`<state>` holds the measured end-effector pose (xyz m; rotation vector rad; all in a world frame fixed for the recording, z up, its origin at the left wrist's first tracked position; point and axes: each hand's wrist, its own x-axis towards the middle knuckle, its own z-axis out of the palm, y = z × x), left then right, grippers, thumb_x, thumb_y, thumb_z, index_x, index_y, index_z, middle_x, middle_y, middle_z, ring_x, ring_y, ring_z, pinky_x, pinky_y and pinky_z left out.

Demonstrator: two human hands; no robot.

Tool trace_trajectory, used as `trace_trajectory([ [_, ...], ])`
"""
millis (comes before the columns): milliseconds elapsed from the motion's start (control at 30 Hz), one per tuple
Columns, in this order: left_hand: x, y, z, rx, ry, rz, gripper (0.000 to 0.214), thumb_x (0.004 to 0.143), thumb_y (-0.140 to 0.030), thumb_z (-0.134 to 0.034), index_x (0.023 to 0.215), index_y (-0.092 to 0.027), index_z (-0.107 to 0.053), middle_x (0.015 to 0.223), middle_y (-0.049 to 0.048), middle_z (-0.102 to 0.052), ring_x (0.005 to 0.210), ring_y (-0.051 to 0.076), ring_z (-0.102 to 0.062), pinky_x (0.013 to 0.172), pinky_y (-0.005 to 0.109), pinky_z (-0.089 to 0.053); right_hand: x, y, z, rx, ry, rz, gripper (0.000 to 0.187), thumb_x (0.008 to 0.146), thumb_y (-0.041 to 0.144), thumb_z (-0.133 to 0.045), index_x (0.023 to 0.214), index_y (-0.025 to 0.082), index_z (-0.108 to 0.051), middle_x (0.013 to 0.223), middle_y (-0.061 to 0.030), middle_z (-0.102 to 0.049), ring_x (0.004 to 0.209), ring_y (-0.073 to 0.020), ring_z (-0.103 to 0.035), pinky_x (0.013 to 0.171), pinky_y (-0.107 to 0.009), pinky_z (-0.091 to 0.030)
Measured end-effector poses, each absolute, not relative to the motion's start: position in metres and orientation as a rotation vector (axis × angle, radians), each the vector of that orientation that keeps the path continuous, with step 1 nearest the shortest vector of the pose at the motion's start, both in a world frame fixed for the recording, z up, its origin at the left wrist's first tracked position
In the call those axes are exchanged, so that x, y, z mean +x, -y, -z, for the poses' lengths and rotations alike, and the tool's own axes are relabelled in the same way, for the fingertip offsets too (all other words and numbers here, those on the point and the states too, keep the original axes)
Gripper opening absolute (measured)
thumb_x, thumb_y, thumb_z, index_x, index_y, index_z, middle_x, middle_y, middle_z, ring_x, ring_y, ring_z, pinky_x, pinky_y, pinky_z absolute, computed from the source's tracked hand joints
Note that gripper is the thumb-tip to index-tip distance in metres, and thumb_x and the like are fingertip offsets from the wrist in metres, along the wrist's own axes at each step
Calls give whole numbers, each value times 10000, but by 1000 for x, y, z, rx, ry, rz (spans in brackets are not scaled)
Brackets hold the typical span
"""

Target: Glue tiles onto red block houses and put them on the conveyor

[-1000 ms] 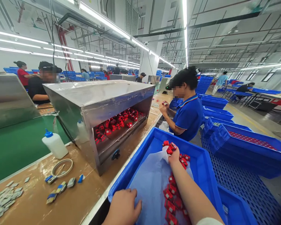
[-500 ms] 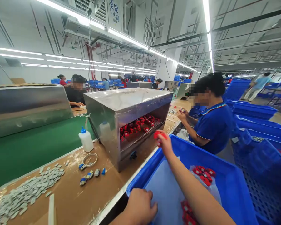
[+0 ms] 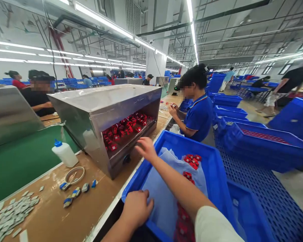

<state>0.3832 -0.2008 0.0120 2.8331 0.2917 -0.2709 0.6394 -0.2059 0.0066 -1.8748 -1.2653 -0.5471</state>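
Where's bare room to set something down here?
On the bench, between the grey tiles, blocks and front edge; also on the pale sheet, between left hand and right arm. Crowded: among the tiles and inside the steel box, heaped with red pieces.

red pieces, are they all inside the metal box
No, some red pieces lie in the blue tray, outside the metal box.

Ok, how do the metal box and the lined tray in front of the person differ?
The metal box is silvery, while the lined tray is blue. The box has a covered top and opens at its side; the tray opens upward. The box stands on the brown tabletop; the tray sits along that tabletop's edge. Both hold red pieces.
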Motion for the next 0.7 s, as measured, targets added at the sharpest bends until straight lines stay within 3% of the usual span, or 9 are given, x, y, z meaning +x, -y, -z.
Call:
trace_trajectory([
  [100, 382, 201, -14, 2820, -267, 268, 368, 995, -444, -440, 1046, -213, -722, 1027, 101, -769, 1015, 306, -734, 859, 402, -532, 693, 326, 26, -2352, 391, 552, 410, 1043, 505, -440, 1144, 236, -732, 1282, -124, -645, 1278, -288, -546, 1144, -447, -390],
  [167, 381, 202, -16, 2816, -267, 271, 377, 1005, -443, -423, 1036, -209, -717, 1017, 98, -765, 1010, 303, -733, 853, 398, -526, 721, 392, 48, -2445, 114, 530, 492, 1026, 505, -426, 1227, 157, -711, 1380, -231, -563, 1358, -394, -472, 1138, -573, -351],
  [200, 381, 202, -17, 2815, -272, 279, 379, 1009, -442, -416, 1034, -208, -714, 1018, 97, -763, 1011, 300, -732, 853, 394, -522, 731, 417, 59, -2490, 30, 489, 525, 979, 544, -509, 1259, 146, -703, 1417, -256, -529, 1375, -437, -448, 1123, -611, -345],
  [300, 384, 202, -19, 2800, -293, 316, 376, 1015, -443, -408, 1043, -216, -706, 1037, 86, -763, 1025, 286, -727, 865, 373, -512, 747, 455, 88, -2749, -55, 169, 785, 820, 687, -674, 1452, 228, -604, 1581, -241, -389, 1452, -498, -366, 1115, -649, -327],
  [367, 387, 202, -20, 2794, -298, 346, 377, 1021, -445, -400, 1062, -225, -704, 1061, 81, -765, 1049, 282, -723, 884, 365, -509, 755, 457, 102, -2914, -37, 10, 881, 790, 763, -661, 1523, 291, -535, 1622, -226, -346, 1459, -495, -372, 1099, -620, -351],
  [533, 393, 201, -15, 2821, -328, 443, 356, 1021, -433, -408, 1096, -245, -701, 1109, 80, -768, 1088, 285, -721, 915, 363, -516, 777, 448, 106, -3002, -125, 49, 772, 825, 755, -615, 1369, 209, -668, 1352, -271, -559, 1270, -455, -552, 994, -537, -423],
  [700, 397, 198, -12, 2854, -292, 453, 362, 1018, -417, -389, 1118, -264, -701, 1109, 64, -779, 1075, 262, -735, 911, 338, -526, 771, 444, 99, -2955, -110, 130, 676, 832, 681, -654, 1294, 190, -696, 1257, -242, -582, 1181, -410, -593, 934, -498, -454],
])
